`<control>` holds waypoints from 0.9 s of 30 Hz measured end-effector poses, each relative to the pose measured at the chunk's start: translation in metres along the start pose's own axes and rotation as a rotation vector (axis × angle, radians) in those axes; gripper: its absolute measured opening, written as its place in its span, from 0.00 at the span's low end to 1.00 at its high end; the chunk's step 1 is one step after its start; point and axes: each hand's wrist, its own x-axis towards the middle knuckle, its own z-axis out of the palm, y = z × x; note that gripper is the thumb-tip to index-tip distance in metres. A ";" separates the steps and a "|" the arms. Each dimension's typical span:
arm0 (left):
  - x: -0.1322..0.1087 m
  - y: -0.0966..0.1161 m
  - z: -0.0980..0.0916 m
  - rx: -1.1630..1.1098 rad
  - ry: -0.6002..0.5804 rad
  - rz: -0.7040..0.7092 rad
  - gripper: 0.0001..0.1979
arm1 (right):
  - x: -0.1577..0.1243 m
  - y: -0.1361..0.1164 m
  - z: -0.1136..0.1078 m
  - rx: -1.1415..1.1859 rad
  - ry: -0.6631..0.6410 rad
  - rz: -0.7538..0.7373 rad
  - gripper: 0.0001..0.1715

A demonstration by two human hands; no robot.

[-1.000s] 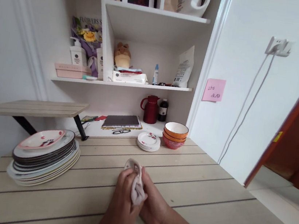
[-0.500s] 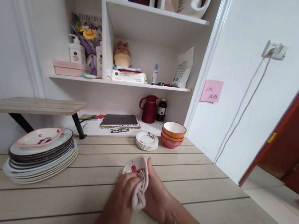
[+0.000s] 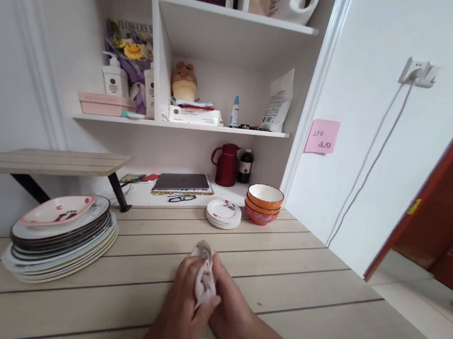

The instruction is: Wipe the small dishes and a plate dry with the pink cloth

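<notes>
Over the middle front of the wooden table, both hands are together around a small white dish. My left hand is closed on a pale, crumpled cloth that is pressed against the dish. Cupped around the dish from the right is my right hand, its fingers mostly out of sight behind it. Only the dish's upper rim shows; hands and cloth hide the rest. Beyond them sits a stack of small white plates with red flower patterns.
Stacked orange and red bowls stand right of the small plates. A tall pile of larger plates is at the left, with a pink-rimmed dish on top. Behind are a laptop, glasses and a red jug.
The dish has turned and sits lower between my hands, so its red-patterned face no longer shows. My left hand has moved with the cloth further over it; the right thumb has shifted inward.
</notes>
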 end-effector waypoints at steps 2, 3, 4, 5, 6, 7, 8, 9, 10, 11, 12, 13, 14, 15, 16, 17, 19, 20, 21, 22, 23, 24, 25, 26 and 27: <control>-0.002 -0.002 0.001 0.129 -0.016 0.106 0.26 | 0.001 0.000 0.001 0.042 0.043 0.066 0.36; -0.002 -0.002 0.001 0.178 -0.025 0.160 0.27 | 0.001 -0.002 0.002 0.061 0.049 0.085 0.37; -0.002 -0.003 0.001 0.211 -0.038 0.204 0.28 | 0.002 -0.004 0.002 0.081 0.047 0.098 0.38; -0.001 -0.003 0.001 0.230 -0.055 0.235 0.28 | 0.002 -0.006 0.002 0.103 0.044 0.112 0.37; 0.000 -0.003 0.001 0.238 -0.073 0.259 0.27 | 0.003 -0.009 0.001 0.126 0.042 0.142 0.37; 0.000 -0.003 0.000 0.242 -0.087 0.276 0.27 | 0.004 -0.012 0.000 0.148 0.041 0.188 0.37; 0.001 -0.003 0.000 0.244 -0.088 0.288 0.26 | 0.005 -0.014 -0.002 0.162 0.038 0.244 0.37; 0.001 -0.003 0.000 0.239 -0.082 0.291 0.25 | 0.006 -0.016 -0.003 0.162 0.030 0.297 0.38; 0.001 -0.003 0.000 0.226 -0.065 0.286 0.24 | 0.007 -0.017 -0.005 0.145 0.015 0.335 0.39; 0.000 -0.003 0.000 0.199 -0.040 0.270 0.23 | 0.008 -0.018 -0.007 0.110 -0.005 0.349 0.40; 0.000 -0.003 0.001 0.157 -0.008 0.237 0.22 | 0.009 -0.017 -0.009 0.061 -0.028 0.330 0.40; 0.000 -0.003 0.002 0.098 0.026 0.181 0.20 | 0.009 -0.016 -0.010 0.011 -0.053 0.281 0.39; 0.000 -0.002 0.002 0.027 0.062 0.105 0.18 | 0.010 -0.014 -0.012 -0.031 -0.080 0.210 0.37; 0.001 0.000 0.003 -0.051 0.096 0.011 0.16 | 0.010 -0.012 -0.012 -0.059 -0.102 0.128 0.34; 0.003 0.002 0.003 -0.128 0.130 -0.089 0.15 | 0.010 -0.010 -0.013 -0.071 -0.120 0.047 0.31; 0.005 0.004 0.003 -0.198 0.157 -0.185 0.14 | 0.010 -0.009 -0.013 -0.073 -0.137 -0.023 0.30; 0.009 0.008 0.001 -0.308 0.180 -0.314 0.13 | 0.008 -0.007 -0.011 -0.090 -0.166 -0.107 0.39; 0.010 0.010 0.000 -0.344 0.177 -0.338 0.14 | 0.006 -0.007 -0.010 -0.112 -0.174 -0.123 0.45; 0.011 0.011 -0.001 -0.365 0.169 -0.343 0.14 | 0.005 -0.007 -0.009 -0.138 -0.177 -0.133 0.49; 0.012 0.011 -0.003 -0.373 0.156 -0.330 0.15 | 0.003 -0.007 -0.008 -0.162 -0.174 -0.142 0.52; 0.012 0.011 -0.004 -0.367 0.141 -0.306 0.15 | 0.001 -0.007 -0.006 -0.177 -0.168 -0.151 0.53; 0.011 0.010 -0.005 -0.348 0.130 -0.274 0.15 | -0.001 -0.006 -0.005 -0.179 -0.161 -0.158 0.53; 0.010 0.008 -0.005 -0.319 0.124 -0.238 0.15 | -0.002 -0.006 -0.004 -0.169 -0.156 -0.158 0.53; 0.008 0.007 -0.005 -0.281 0.125 -0.201 0.15 | -0.003 -0.005 -0.004 -0.151 -0.150 -0.149 0.52; 0.007 0.005 -0.004 -0.236 0.129 -0.167 0.16 | -0.003 -0.003 -0.003 -0.128 -0.140 -0.133 0.50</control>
